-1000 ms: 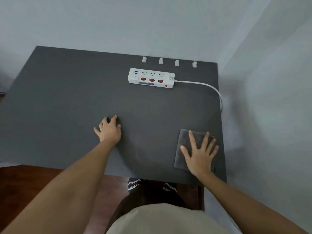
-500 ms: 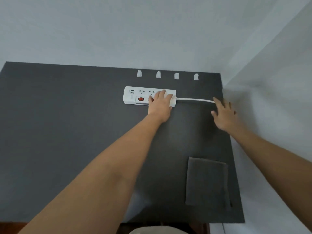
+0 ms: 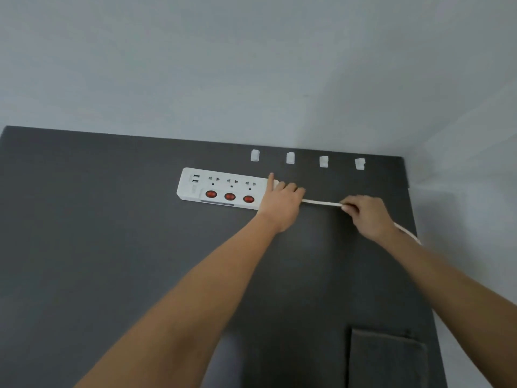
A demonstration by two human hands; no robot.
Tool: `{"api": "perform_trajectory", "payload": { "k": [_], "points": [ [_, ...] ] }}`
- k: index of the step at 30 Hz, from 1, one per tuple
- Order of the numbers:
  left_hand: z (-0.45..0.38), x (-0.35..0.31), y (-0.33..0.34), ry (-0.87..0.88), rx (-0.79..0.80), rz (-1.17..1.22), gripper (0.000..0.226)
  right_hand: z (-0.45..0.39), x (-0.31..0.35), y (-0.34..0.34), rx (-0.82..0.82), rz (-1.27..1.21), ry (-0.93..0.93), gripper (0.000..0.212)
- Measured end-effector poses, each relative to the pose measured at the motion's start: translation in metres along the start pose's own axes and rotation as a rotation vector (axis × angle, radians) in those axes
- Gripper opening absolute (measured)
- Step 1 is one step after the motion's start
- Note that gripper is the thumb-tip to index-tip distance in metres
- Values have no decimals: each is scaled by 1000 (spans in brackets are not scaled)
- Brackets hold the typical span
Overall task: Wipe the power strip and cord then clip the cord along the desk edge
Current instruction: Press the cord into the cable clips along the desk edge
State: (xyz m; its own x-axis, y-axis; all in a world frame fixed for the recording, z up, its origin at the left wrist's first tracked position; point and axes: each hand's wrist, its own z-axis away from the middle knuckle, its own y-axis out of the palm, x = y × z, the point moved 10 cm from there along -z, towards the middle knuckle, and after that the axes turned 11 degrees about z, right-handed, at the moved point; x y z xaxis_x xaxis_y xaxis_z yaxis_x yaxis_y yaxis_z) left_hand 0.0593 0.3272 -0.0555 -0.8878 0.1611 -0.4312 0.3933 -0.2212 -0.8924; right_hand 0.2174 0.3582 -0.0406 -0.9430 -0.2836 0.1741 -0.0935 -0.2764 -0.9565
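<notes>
A white power strip with three red switches lies near the far edge of the dark desk. My left hand grips its right end, index finger stretched along the top. The white cord runs right from the strip. My right hand pinches the cord a short way along, and the cord continues behind the wrist toward the desk's right edge. A grey cloth lies flat at the near right. Several white clips stand in a row along the far edge.
Pale walls meet the desk at the back and on the right, forming a corner at the far right. The desk's right edge drops off next to the wall.
My left hand slid to the strip's right end, uncovering all three switches. My right hand moved left and closed on the cord. The view tilted upward.
</notes>
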Motion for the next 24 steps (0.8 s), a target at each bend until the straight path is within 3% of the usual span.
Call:
{"api": "perform_trajectory", "payload": {
  "k": [5, 10, 21, 24],
  "points": [
    [16, 53, -20, -60, -116, 48, 30, -29, 69, 5, 16, -190, 35, 7],
    [31, 118, -43, -170, -257, 279, 26, -57, 118, 14, 19, -255, 50, 7],
    [22, 183, -70, -375, -392, 452, 35, -106, 163, 10, -40, -322, 26, 6],
    [17, 194, -74, -423, -421, 455, 36, -112, 166, 9, -77, -391, 15, 17]
  ]
}}
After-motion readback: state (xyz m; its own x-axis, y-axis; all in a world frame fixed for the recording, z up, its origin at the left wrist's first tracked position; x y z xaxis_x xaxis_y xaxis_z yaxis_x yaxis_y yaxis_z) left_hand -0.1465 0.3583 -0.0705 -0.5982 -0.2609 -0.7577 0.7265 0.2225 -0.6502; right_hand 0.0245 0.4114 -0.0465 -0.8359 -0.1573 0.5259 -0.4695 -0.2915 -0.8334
